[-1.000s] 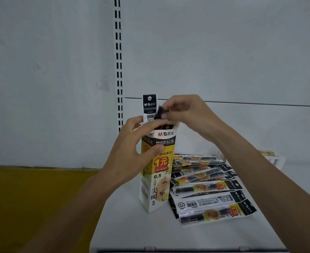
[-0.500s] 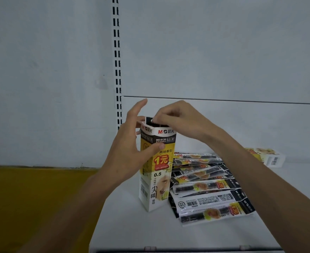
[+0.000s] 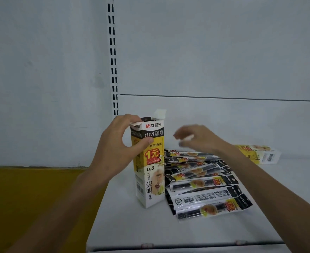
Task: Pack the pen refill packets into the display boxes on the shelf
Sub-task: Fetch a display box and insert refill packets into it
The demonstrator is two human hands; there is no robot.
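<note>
— On the shelf (image 3: pixel 132 229), the packets (image 3: pixel 201 185) fan out lower right; the box (image 3: pixel 150 179) stands upright, centre.
— The left hand (image 3: pixel 114 152) has its fingers clamped round the box top. The right hand (image 3: pixel 198 139) is blurred above the packets, can't tell. Best to lift one packet and slide it in straight.

A white back panel (image 3: pixel 214 52) is fitted across the rear and is crossed by a thin dark horizontal seam (image 3: pixel 223 98). A vertical upright (image 3: pixel 113 57) with paired black slots is set along the panel's left edge. A second pale panel (image 3: pixel 41 79), faintly scuffed, is located left of the upright. A mustard-yellow surface (image 3: pixel 22 198) is seen below it, at lower left.
</note>
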